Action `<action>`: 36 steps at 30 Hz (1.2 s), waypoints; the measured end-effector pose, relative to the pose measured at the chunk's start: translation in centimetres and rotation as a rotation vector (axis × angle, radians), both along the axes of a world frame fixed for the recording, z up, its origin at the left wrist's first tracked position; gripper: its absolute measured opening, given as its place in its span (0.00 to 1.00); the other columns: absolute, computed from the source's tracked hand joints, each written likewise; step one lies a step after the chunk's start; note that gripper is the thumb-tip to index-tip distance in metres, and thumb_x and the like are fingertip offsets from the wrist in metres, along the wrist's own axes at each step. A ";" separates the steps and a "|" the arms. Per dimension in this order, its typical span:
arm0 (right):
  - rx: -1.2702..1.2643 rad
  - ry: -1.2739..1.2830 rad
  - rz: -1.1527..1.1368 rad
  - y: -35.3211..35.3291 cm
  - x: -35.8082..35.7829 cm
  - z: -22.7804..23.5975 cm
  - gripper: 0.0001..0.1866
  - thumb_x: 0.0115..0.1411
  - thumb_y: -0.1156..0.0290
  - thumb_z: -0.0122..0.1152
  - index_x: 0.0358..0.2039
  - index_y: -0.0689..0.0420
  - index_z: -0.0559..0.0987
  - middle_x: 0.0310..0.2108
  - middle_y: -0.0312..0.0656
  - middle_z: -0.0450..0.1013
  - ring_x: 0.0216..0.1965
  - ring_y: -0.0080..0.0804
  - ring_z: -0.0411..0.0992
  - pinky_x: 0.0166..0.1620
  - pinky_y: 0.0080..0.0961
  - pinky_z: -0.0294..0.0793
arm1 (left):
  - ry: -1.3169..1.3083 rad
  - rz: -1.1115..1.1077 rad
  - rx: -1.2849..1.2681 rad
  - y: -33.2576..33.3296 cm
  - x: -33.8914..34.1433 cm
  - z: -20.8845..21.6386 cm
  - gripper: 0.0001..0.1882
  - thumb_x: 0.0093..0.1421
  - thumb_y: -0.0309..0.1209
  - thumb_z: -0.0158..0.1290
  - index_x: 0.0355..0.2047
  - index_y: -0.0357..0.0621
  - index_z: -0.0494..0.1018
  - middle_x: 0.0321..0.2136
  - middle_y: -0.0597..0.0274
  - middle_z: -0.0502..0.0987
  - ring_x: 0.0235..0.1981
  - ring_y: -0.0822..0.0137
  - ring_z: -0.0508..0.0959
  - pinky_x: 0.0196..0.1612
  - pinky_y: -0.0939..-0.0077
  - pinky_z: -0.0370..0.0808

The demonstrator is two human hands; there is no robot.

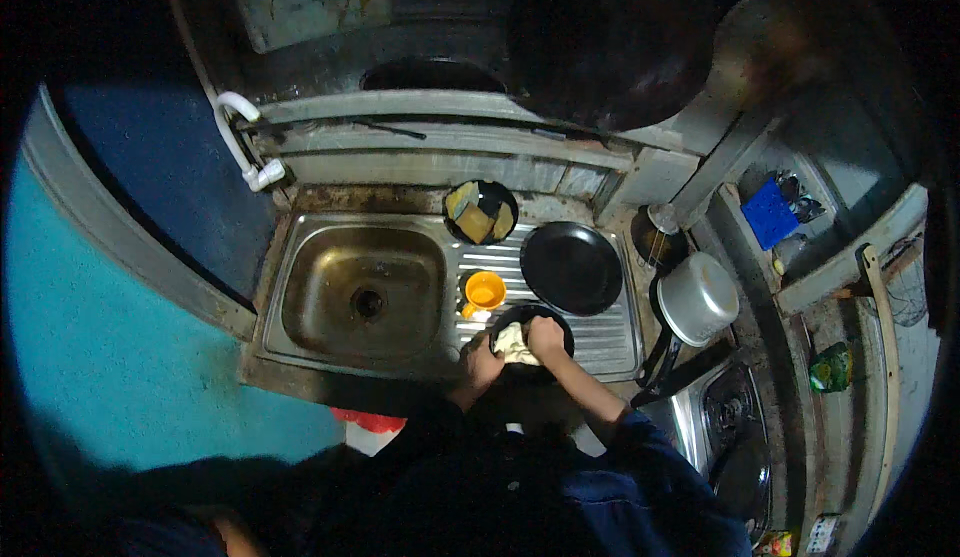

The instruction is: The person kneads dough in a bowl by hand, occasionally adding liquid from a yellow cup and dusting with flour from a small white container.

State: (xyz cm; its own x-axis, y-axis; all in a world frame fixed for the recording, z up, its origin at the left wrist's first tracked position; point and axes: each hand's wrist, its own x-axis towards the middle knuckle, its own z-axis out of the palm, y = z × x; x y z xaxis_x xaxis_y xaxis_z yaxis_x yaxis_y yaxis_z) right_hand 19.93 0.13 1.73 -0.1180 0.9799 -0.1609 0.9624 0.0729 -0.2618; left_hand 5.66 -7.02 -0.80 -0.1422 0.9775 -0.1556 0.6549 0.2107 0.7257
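Both my hands work at a round dark bowl (560, 323) by the front edge of the ribbed drainboard. A pale, cream-coloured, soft lump that looks like dough (512, 344) lies between them. My left hand (482, 362) closes on its left side. From the right, my right hand (546, 339) presses into it with bent fingers. Just beyond the bowl stands an orange mug (486, 289), with a small white bit beside its handle. A wide black round pan (570, 267) sits farther back on the drainboard. The bowl's inside is mostly hidden by my hands.
Left of the drainboard is a steel sink (300, 297) under a white curved tap (232, 137). A black dish (510, 200) holding flat yellow-brown pieces stands at the back. On the right are a lidded metal pot (698, 297), a gas stove (735, 407) and a blue holder (768, 212).
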 end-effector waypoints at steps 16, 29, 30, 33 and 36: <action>-0.393 -0.100 0.049 -3.4 4.5 0.6 0.45 0.42 0.33 0.51 0.43 0.67 0.71 0.42 0.57 0.68 0.46 0.47 0.67 0.47 0.34 0.66 | -0.004 -0.076 0.239 0.6 0.3 -1.5 0.41 0.44 0.28 0.52 0.58 0.44 0.46 0.44 0.39 0.65 0.42 0.45 0.69 0.44 0.58 0.67; -0.153 -0.325 0.295 -4.8 -1.3 4.0 0.10 0.53 0.69 0.47 0.32 0.56 0.76 0.31 0.46 0.74 0.34 0.39 0.74 0.35 0.33 0.73 | -0.045 -0.088 0.036 0.5 0.8 2.1 0.46 0.44 0.26 0.53 0.59 0.45 0.37 0.32 0.38 0.72 0.32 0.43 0.73 0.35 0.55 0.69; -0.228 -0.347 0.310 -4.4 -1.5 4.0 0.11 0.53 0.69 0.46 0.32 0.55 0.76 0.33 0.46 0.74 0.35 0.38 0.74 0.35 0.33 0.73 | -0.057 -0.088 -0.001 0.6 0.8 2.1 0.46 0.44 0.26 0.52 0.59 0.46 0.36 0.33 0.38 0.71 0.32 0.43 0.73 0.35 0.55 0.69; -0.258 -0.405 0.387 -3.9 -1.5 2.9 0.12 0.55 0.67 0.45 0.33 0.55 0.77 0.36 0.45 0.73 0.37 0.36 0.73 0.36 0.33 0.73 | -0.075 -0.115 -0.017 0.4 0.7 1.1 0.46 0.45 0.25 0.50 0.59 0.46 0.34 0.35 0.37 0.71 0.34 0.42 0.73 0.37 0.54 0.68; -0.215 -0.402 0.341 -3.4 -1.6 2.1 0.13 0.54 0.65 0.46 0.33 0.55 0.77 0.35 0.45 0.74 0.37 0.37 0.73 0.37 0.33 0.73 | -0.145 -0.132 -0.059 0.5 0.4 0.5 0.45 0.45 0.24 0.49 0.59 0.45 0.35 0.37 0.35 0.69 0.35 0.42 0.72 0.38 0.53 0.68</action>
